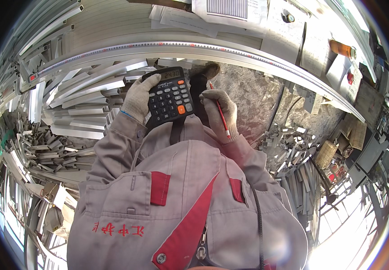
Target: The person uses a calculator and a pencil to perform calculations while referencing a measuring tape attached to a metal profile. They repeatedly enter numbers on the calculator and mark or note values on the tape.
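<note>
Black calculator [162, 96] is pinched by left hand [137, 100], face up, probably for easy reading; right hand [228, 108] pinches red pencil [223, 120].

I wear a grey work jacket [181, 175] with a red flap [187, 229] bearing a metal snap [161, 258], beside a silver zip pull [201, 253] at six o'clock. Red stitched characters [121, 229] and pocket trim [160, 189] mark seven; a black cord [259, 220] runs at five. Off-white knit gloves [232, 118], the left edged blue, cover my left hand [137, 101] and right hand [217, 104]. Dark trousers [196, 85] and a brownish shoe [212, 70] appear at twelve.
</note>
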Motion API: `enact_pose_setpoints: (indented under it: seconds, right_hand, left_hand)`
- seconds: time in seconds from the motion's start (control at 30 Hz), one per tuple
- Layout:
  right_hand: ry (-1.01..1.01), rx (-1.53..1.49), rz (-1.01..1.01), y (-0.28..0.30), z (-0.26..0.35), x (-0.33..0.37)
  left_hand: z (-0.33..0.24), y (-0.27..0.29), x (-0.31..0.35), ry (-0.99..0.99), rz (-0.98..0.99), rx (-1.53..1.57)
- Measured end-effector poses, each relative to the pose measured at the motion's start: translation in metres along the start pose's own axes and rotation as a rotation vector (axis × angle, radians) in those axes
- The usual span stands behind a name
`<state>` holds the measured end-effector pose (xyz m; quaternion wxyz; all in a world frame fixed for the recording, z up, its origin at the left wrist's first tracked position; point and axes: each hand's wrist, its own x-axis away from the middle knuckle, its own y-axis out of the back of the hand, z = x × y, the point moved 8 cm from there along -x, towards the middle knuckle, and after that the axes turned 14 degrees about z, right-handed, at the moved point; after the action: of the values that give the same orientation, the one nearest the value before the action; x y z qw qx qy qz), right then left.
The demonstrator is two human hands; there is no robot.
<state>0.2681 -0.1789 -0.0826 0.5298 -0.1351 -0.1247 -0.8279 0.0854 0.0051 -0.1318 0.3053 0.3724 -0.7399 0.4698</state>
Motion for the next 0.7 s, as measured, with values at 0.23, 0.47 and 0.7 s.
enact_pose_setpoints:
  seconds: [0.23,0.47,0.7]
  right_hand:
    - [-0.031,-0.084,0.003,0.002,0.011,0.003]
    - [0.281,0.304,-0.013,0.003,0.049,0.000]
    - [0.518,0.465,0.054,-0.013,0.084,-0.001]
  left_hand:
    - [-0.007,0.002,-0.004,-0.032,0.026,0.027]
    - [-0.021,-0.008,-0.009,-0.075,0.016,-0.100]
    - [-0.034,-0.040,-0.006,-0.128,0.032,-0.175]
